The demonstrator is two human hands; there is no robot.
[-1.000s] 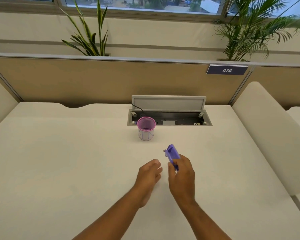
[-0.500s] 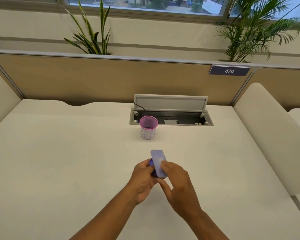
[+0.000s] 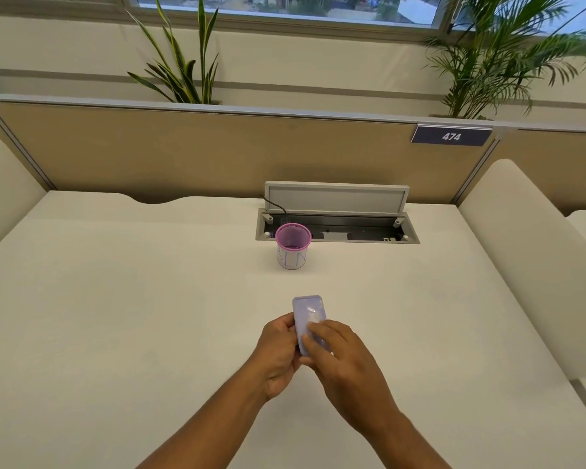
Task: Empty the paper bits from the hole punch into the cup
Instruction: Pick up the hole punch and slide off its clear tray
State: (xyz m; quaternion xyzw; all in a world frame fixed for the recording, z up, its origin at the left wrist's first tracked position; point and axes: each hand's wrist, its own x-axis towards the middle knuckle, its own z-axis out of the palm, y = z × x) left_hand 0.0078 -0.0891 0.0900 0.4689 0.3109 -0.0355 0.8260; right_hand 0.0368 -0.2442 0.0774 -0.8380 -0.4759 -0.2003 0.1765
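A small lilac hole punch [image 3: 308, 314] is held above the white desk with its pale flat underside facing me. My left hand [image 3: 278, 352] grips it from the left side and beneath. My right hand [image 3: 339, 355] holds its near end, fingertips lying on the flat underside. The pink mesh cup [image 3: 292, 245], wrapped in a white paper label with blue letters, stands upright farther back on the desk, well apart from both hands. Its inside looks dark; I cannot tell what it holds.
Behind the cup an open cable box [image 3: 335, 228] is sunk in the desk [image 3: 115, 316], its grey lid [image 3: 335, 198] tilted up. A tan partition [image 3: 183, 154] closes the far edge. White padded dividers stand at the left [image 3: 0, 184] and right [image 3: 528, 252].
My right hand alone held the punch out to the right; it came in to the middle, my left hand took hold too, and the punch turned underside up.
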